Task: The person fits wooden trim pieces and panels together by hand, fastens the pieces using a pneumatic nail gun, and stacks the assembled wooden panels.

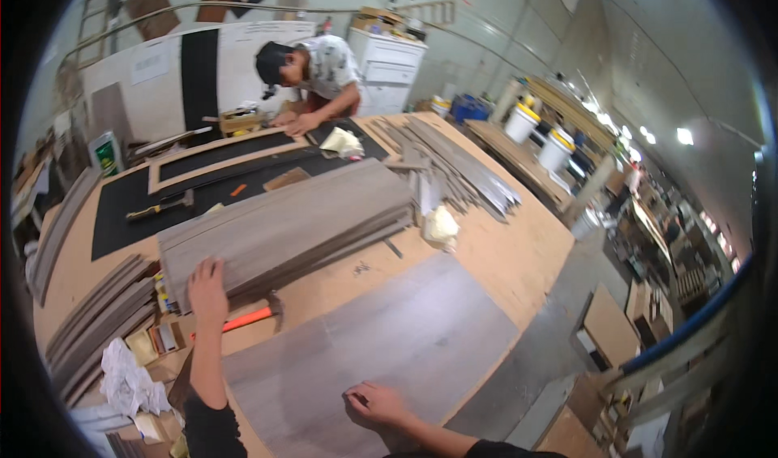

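My left hand [208,286] lies with fingers stretched out on the near left end of a stack of grey wood-grain boards [292,215]. Directly before me a wide grey wood-grain panel [381,320] lies flat on the table. Over its near part is my right hand [379,403], fingers curled in; whatever they hold, if anything, is hidden. A claw hammer [253,317] with an orange handle lies between the stack and the panel, close to my left hand. Several small dark screws or nails [361,269] are scattered beyond the panel.
Across the table [527,276] a person [316,73] in a dark cap bends over a light wooden frame [154,174]. A second hammer [162,207] lies on black sheet. Narrow strips [462,162] are piled at right; more boards [105,304] and crumpled white paper [130,381] at left.
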Demonstrator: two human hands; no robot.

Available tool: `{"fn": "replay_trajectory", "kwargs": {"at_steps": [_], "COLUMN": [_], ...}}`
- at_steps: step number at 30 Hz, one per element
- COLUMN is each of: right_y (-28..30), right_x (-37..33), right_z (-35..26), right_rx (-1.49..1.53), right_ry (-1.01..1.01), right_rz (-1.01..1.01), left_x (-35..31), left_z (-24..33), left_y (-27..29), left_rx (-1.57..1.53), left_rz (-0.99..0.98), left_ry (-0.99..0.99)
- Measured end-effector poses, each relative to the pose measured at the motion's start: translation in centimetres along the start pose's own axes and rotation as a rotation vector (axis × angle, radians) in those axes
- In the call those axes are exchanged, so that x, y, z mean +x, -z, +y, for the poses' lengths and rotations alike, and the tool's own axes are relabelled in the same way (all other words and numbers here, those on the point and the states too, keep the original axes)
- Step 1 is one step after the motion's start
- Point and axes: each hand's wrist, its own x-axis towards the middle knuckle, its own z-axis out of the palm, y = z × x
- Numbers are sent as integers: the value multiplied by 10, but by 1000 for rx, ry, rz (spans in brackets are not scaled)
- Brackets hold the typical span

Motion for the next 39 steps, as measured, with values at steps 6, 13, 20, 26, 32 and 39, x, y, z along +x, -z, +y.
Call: {"fn": "replay_trajectory", "kwargs": {"at_steps": [6,13,20,26,32,39], "right_y": [-1,-16,50,82,161,150], "right_x": [13,79,42,-68,-103,-101], "right_z": [9,11,27,91,126,156], "right_rx": [146,1473,1694,1089,64,-247], "right_ry": [-66,-480,-497,-773,-507,-215], "right_rz": [-55,-213,346,110,226,268], "left_x": [-44,-124,-190,-178,-204,-290], "left_z": [40,78,85,87,73,212], "left_y": [34,151,231,214,106,93], "left_rx": [16,-47,-569,-554,-229,-107], "left_rz": [3,126,-624,-1016,-638,-691], "left_ry": [-115,-479,-80,88,-275,-325]}}
